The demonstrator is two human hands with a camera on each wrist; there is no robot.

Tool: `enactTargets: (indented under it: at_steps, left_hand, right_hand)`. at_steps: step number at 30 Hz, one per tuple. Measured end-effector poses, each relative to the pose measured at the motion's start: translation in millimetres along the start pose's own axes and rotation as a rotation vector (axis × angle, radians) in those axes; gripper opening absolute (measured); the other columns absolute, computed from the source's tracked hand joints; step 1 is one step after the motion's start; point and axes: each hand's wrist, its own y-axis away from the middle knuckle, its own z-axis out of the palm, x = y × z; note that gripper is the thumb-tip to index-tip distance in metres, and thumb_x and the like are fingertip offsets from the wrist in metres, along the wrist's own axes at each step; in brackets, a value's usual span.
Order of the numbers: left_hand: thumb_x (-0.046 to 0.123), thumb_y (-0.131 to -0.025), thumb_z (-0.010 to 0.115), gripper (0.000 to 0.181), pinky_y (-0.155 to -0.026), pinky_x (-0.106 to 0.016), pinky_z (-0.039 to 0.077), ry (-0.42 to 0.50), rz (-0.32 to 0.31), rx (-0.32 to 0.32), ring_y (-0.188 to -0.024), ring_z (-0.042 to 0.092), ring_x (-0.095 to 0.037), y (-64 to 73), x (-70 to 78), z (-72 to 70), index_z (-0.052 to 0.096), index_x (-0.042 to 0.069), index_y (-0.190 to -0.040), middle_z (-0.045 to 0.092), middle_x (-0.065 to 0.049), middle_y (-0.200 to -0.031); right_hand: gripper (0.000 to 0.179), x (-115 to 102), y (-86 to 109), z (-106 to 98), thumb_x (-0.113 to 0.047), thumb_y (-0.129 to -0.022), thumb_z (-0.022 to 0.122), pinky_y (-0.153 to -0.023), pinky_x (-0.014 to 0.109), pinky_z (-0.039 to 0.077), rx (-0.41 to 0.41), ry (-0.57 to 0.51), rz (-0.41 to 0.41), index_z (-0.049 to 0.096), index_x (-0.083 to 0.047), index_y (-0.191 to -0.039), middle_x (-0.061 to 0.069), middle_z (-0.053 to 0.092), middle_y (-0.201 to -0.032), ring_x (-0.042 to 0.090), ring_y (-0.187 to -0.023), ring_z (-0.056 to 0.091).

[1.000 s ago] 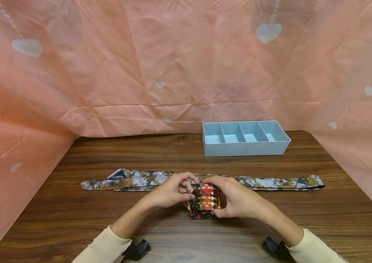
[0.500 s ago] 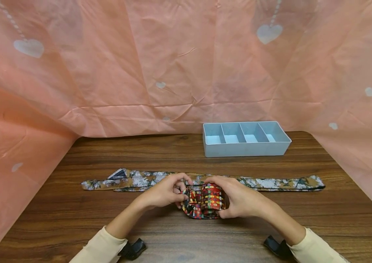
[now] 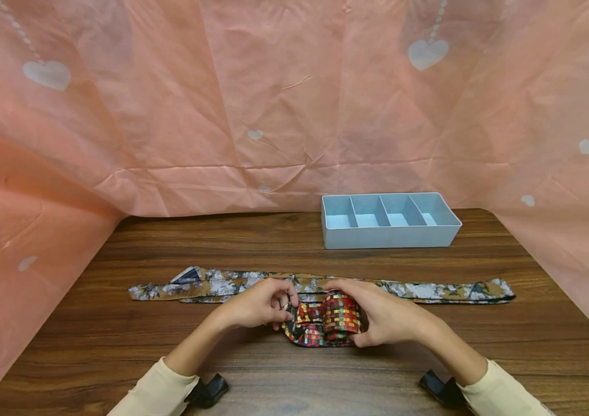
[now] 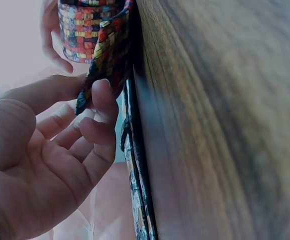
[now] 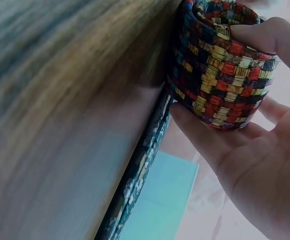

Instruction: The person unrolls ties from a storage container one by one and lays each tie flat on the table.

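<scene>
A red, yellow and black checked necktie (image 3: 342,315) lies mostly rolled up on the table, its coil standing on edge. My right hand (image 3: 385,312) grips the coil by its two rims, thumb on one and fingers on the other, as the right wrist view shows. My left hand (image 3: 260,303) pinches the tie's loose end (image 4: 104,60) between thumb and finger. A short unrolled stretch (image 3: 311,323) runs between the hands. Just behind them a brown necktie with white flowers (image 3: 445,290) is laid out lengthwise, folded in layers, partly covered by both hands.
A pale blue box (image 3: 390,237) with several compartments stands at the back of the wooden table (image 3: 211,242), right of centre. Pink cloth (image 3: 273,104) with white hearts hangs behind and along both sides.
The checked coil has shifted slightly right with my right hand. My left hand has drawn the loose end left, so more of the unrolled stretch shows between them.
</scene>
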Motion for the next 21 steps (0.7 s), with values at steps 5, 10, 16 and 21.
enactTargets:
  at_steps: [5,10,16,21]
  left_hand:
    - [-0.008,-0.092,0.070,0.011,-0.053,-0.023,0.050,-0.058,0.001,0.000,-0.054,0.059,-0.011,1.0,0.5,-0.7,0.064,0.000,-0.095,0.060,0.001,-0.069]
    - [-0.008,-0.090,0.072,0.013,-0.054,-0.023,0.050,-0.110,0.008,0.003,-0.053,0.058,-0.010,2.0,1.7,-1.7,0.065,0.002,-0.092,0.059,0.001,-0.066]
    - [-0.008,-0.089,0.073,0.014,-0.057,-0.022,0.051,-0.195,0.018,-0.001,-0.051,0.058,-0.009,2.3,0.8,-2.3,0.065,0.004,-0.091,0.057,0.002,-0.064]
    - [-0.009,-0.089,0.073,0.016,-0.056,-0.022,0.050,-0.202,-0.002,-0.012,-0.052,0.057,-0.008,2.8,1.0,-3.0,0.065,0.004,-0.091,0.057,0.002,-0.065]
  right_hand:
    - [0.090,1.1,1.7,-3.1,-0.008,-0.068,0.085,-0.102,0.055,0.050,-0.032,0.000,0.012,0.046,-0.012,-0.150,0.006,0.058,-0.140,0.026,-0.126,0.057]
    - [0.081,2.5,4.0,-6.5,-0.010,-0.070,0.085,-0.096,0.051,0.053,-0.054,0.030,0.000,0.052,-0.014,-0.143,0.003,0.061,-0.130,0.023,-0.118,0.060]
    - [0.076,4.8,4.0,-8.6,-0.009,-0.071,0.086,-0.093,0.047,0.054,-0.071,0.016,-0.006,0.054,-0.014,-0.139,0.000,0.062,-0.125,0.020,-0.113,0.061]
    - [0.072,7.9,3.1,-8.3,-0.011,-0.074,0.088,-0.091,0.042,0.056,-0.084,-0.035,0.003,0.054,-0.013,-0.138,-0.001,0.063,-0.124,0.017,-0.110,0.062]
